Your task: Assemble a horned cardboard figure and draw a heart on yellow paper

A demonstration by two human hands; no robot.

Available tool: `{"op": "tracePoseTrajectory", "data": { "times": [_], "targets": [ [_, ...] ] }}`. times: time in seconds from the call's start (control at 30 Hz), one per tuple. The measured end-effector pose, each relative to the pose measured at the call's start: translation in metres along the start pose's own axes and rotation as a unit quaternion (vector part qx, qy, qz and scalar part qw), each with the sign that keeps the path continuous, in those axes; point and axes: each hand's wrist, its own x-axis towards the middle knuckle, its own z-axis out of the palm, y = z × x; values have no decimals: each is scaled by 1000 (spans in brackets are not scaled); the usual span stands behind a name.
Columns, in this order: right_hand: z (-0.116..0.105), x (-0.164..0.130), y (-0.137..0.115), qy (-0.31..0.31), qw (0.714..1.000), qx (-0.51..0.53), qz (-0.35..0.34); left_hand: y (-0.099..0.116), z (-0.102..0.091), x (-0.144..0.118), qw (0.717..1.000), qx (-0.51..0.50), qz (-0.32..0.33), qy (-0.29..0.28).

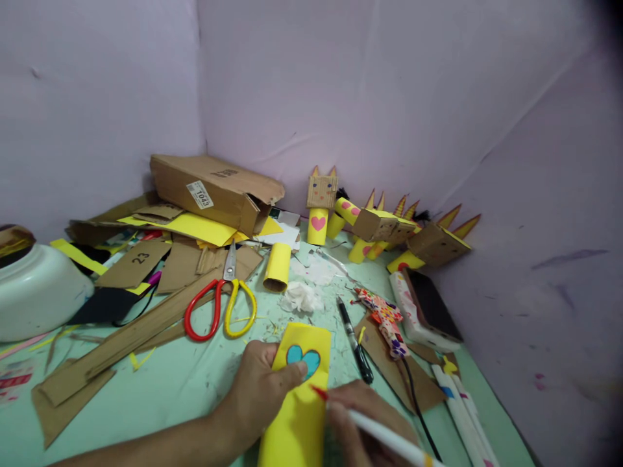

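two hands of mine are low in the view, over the pale green table (185,383). far left sits a white bowl (39,292), then a heap of cardboard scraps (146,266) and a long cardboard strip (126,337) running towards me. behind them lies a torn cardboard box (214,188). red-and-yellow scissors (221,305) lie shut just beyond my left hand (257,389). that hand is half curled, thumb and fingers pressing on the yellow paper tube (299,395), which lies flat on the table pointing away from me; my thumb tip sits right beside the blue heart (303,360) drawn on it. a second small yellow tube (277,266) and a wad of tissue (302,298) lie farther back. my right hand (365,421) is closed around a white pen (384,438), its red tip touching the tube just below the heart. right of it lie a black marker (355,340), a patterned glue gun (387,318) and a phone (428,305). cardboard cat figures (379,220) stand along the wall.
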Motion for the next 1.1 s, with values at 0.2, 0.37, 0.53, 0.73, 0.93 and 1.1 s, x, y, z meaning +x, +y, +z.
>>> {"op": "tracePoseTrajectory", "data": {
  "times": [0.2, 0.37, 0.53, 0.73, 0.93, 1.1],
  "targets": [
    [-13, 22, 13, 84, 963, 119, 227, -3, 0, 1, 997, -36, -45, -43],
    [-3, 25, 4, -67, 885, 317, 334, -2, 0, -3, 997, -23, -28, -74],
    [2, 20, -1, -80, 855, 340, 383, -3, 2, -5, 995, -34, -32, -89],
    [4, 21, -1, -73, 843, 347, 404, -5, 4, -4, 996, -20, -33, -76],
    [3, 24, -4, -97, 834, 340, 425, 14, -10, 6, 984, -19, -57, -165],
    [4, 25, -8, -120, 826, 318, 450, 35, -16, 15, 980, 83, -70, -165]
  ]
}}
